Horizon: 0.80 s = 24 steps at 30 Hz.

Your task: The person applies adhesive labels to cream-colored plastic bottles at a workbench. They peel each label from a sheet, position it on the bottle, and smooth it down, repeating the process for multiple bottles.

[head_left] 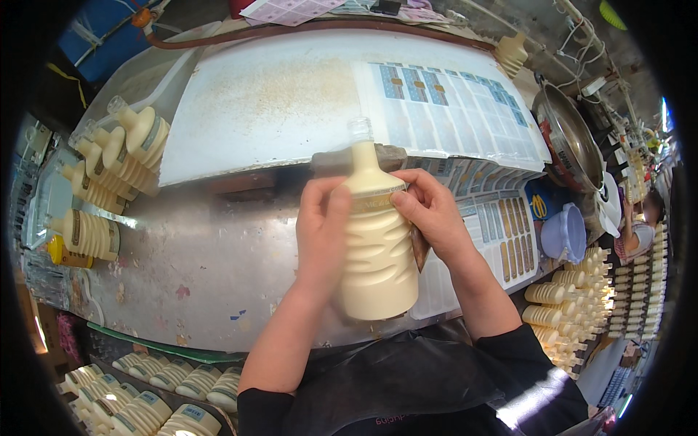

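A cream-coloured bottle with a ribbed body and a clear glass neck lies in front of me, its neck pointing away. My left hand grips its left side near the shoulder, the thumb slightly blurred. On the other side my right hand holds the bottle, thumb pressed on the end of a gold label band that runs across the shoulder. A brown flat piece shows between my right palm and the bottle; its kind I cannot make out. Behind the neck sits a dark block.
Sheets of blue and gold labels lie on a white board at the back; more label sheets lie at right. Similar bottles stand at left, others fill the lower left and right. A lilac bucket and metal pan are at right.
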Motion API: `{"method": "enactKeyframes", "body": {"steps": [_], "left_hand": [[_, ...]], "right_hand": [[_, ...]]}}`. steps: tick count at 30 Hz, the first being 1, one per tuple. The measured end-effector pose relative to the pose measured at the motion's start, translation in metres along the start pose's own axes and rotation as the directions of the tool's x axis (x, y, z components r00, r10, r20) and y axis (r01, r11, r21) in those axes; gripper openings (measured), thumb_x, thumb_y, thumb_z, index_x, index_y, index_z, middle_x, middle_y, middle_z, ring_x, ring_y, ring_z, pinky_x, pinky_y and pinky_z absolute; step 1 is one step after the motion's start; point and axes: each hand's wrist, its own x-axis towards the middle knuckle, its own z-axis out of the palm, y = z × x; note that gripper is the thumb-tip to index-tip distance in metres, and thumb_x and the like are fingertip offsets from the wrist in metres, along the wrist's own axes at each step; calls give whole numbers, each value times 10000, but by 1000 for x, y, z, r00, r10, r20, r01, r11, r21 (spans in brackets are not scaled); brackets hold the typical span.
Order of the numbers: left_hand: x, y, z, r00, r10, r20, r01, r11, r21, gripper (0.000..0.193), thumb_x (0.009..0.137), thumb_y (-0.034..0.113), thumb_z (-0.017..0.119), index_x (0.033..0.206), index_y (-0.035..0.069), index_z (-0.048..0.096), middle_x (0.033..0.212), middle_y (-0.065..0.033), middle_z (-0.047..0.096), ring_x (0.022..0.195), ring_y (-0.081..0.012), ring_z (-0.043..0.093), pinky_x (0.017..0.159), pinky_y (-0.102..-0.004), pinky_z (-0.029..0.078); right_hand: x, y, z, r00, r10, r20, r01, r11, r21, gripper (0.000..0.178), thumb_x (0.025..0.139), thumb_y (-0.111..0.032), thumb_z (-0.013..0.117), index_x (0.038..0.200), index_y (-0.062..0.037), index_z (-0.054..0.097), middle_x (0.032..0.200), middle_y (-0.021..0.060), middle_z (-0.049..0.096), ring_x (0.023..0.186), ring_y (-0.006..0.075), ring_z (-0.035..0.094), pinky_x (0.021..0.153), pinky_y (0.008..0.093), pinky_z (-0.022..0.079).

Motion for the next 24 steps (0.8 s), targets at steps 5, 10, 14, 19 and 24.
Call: {"method": "enactKeyframes", "body": {"steps": [5,10,14,19,24], "left_hand": [[5,-4,-3,1000,21,-8,-20,996,85,289,1075,303,594,1183,36,621,1125,-56,647,1060,-138,600,958,-302,484],[3,-3,-6,1000,-14,27,13,1000,19,261,1114,252,526,1256,38,570,1142,-51,638,1017,-89,594,910,-266,511],[-4,-8,-9,998,-13,59,10,998,54,337,1078,264,563,1331,42,539,1318,-90,541,1186,-160,537,1039,-319,455],[-5,-4,-7,997,-6,72,3,999,48,394,1040,274,621,1341,38,525,1317,-104,543,1211,-184,539,1054,-336,455],[-6,1,-2,998,-53,42,53,999,-8,384,1041,272,631,1331,44,525,1260,-93,587,1158,-158,572,1004,-317,487]], "right_hand": [[0,0,0,1000,-4,2,4,1000,-20,390,1009,-226,692,1288,28,595,1039,42,700,935,67,629,834,233,501],[1,1,-1,1000,-9,9,9,1000,-16,401,1011,-234,691,1291,34,591,1051,48,703,945,74,636,846,239,505],[1,2,-1,1000,-10,12,10,1000,0,401,1009,-237,696,1289,33,596,1033,38,701,931,66,630,835,235,502],[-1,-2,-1,1000,2,-10,-3,999,-46,392,1004,-239,705,1284,18,611,956,3,677,878,42,602,778,216,479],[-2,-1,1,999,-26,-30,24,998,-54,384,1023,-256,675,1302,1,618,910,-22,653,832,36,591,750,209,466]]}}
